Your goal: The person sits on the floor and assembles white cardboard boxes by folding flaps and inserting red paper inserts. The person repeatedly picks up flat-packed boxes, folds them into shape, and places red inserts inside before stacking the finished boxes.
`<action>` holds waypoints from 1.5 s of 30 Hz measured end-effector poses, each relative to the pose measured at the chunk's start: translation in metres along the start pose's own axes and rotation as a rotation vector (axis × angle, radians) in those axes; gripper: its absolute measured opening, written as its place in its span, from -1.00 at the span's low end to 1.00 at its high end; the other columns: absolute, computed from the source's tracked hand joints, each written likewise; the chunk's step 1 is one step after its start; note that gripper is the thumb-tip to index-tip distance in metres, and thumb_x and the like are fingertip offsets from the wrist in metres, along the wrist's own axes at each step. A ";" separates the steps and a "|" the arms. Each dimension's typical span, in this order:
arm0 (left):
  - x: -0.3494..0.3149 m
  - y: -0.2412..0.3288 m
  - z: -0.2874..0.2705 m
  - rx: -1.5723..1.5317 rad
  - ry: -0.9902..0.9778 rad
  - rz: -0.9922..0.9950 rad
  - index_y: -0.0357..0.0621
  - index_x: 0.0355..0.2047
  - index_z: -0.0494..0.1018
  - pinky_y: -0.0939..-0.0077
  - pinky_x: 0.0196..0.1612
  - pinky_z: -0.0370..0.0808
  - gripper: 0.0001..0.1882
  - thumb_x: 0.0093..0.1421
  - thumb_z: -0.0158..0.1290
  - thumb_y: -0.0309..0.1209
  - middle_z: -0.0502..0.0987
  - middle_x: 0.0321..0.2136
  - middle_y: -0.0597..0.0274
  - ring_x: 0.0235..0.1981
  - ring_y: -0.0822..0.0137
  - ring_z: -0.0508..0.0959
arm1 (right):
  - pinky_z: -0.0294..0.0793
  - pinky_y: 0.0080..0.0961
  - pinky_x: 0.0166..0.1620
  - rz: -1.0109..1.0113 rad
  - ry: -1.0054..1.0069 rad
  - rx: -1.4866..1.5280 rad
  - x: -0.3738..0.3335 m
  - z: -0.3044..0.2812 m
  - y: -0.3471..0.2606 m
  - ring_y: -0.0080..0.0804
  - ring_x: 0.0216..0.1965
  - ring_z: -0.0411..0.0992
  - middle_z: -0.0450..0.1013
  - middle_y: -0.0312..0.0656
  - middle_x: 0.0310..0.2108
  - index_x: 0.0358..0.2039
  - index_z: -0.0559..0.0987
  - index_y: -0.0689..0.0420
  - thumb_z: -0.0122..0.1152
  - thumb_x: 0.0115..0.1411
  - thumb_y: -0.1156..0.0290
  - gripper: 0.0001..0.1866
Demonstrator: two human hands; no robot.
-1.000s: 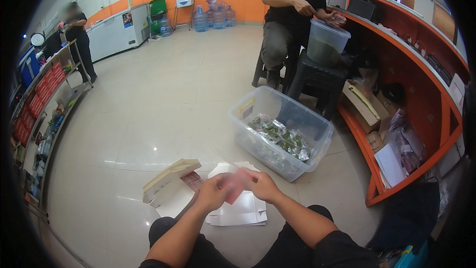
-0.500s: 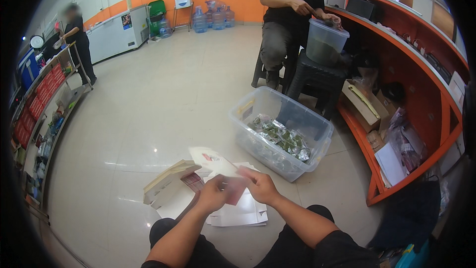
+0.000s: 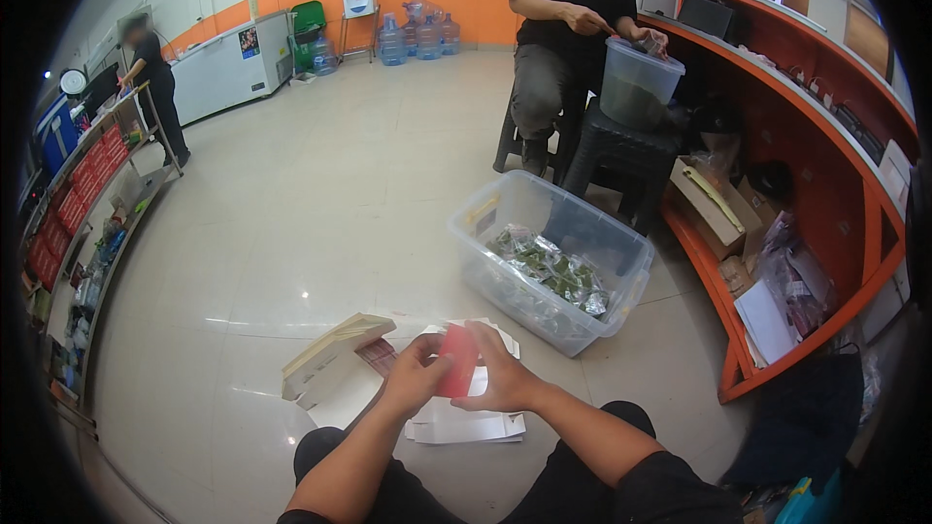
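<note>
Presently two hands work close together over one red piece point(image 3: 456, 364), thin and flat, which stands between them. The left hand point(image 3: 416, 371) has thumb and fingers pinched on its left side; the right hand point(image 3: 503, 374) curves round its right side, fingers apart, and whether it grips cannot be told. Directly below both hands lie several flat white sheets point(image 3: 471, 424) on the floor point(image 3: 320, 194), overlapping too much to count. Just left of the left hand sits one stack of cream card pieces point(image 3: 335, 354), with one reddish printed bundle point(image 3: 377, 359) beside it.

Beyond the right hand, ahead and to its right, stands one clear tub point(image 3: 515, 306); the small packets point(image 3: 553, 267) inside are too many to count. Farther ahead, one seated co-worker point(image 3: 573, 49) has two hands at one clear bucket point(image 3: 636, 92), set on one dark stool point(image 3: 621, 165). One orange bench point(image 3: 815, 155) stands well right of the hands. A second co-worker point(image 3: 150, 78) stands far ahead to their left, near one shelf unit point(image 3: 107, 204).
</note>
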State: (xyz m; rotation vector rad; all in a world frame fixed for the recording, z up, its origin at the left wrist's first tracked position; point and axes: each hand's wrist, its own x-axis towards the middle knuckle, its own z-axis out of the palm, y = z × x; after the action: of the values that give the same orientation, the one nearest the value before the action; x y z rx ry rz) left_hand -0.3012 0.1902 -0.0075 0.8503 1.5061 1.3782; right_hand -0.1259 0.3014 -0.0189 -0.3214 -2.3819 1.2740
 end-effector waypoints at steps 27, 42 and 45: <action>-0.016 0.025 0.003 0.345 -0.010 0.121 -0.30 0.09 0.44 0.40 -0.02 0.54 -0.49 0.21 0.18 -0.24 0.60 -0.06 -0.01 -0.09 0.33 0.62 | 0.25 -0.06 0.41 0.048 -0.064 0.181 0.003 -0.003 0.008 0.00 0.49 -0.05 -0.19 0.11 0.49 0.51 -0.23 0.11 0.64 -0.03 0.12 0.37; 0.046 -0.088 -0.041 0.935 0.338 -0.393 -0.58 0.13 0.19 0.15 0.17 0.50 -0.32 0.04 0.12 -0.41 0.43 0.07 -0.43 0.10 -0.24 0.51 | 0.05 -0.19 0.47 0.199 -0.272 -0.273 -0.006 0.019 0.085 0.16 0.46 0.01 -0.05 0.24 0.46 0.47 -0.05 0.29 0.39 0.18 -0.04 0.12; 0.052 -0.118 -0.057 0.873 0.467 -0.474 -0.56 0.14 0.18 0.16 0.17 0.51 -0.29 0.05 0.16 -0.39 0.42 0.08 -0.43 0.11 -0.23 0.51 | 0.06 -0.23 0.46 0.261 -0.367 -0.291 -0.011 0.023 0.102 0.13 0.45 0.05 0.01 0.26 0.44 0.45 0.04 0.31 0.33 0.21 -0.07 0.05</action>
State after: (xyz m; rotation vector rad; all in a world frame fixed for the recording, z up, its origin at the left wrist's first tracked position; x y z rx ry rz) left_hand -0.3637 0.1997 -0.1335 0.6002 2.5510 0.5446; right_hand -0.1263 0.3367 -0.1182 -0.5406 -2.9273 1.1735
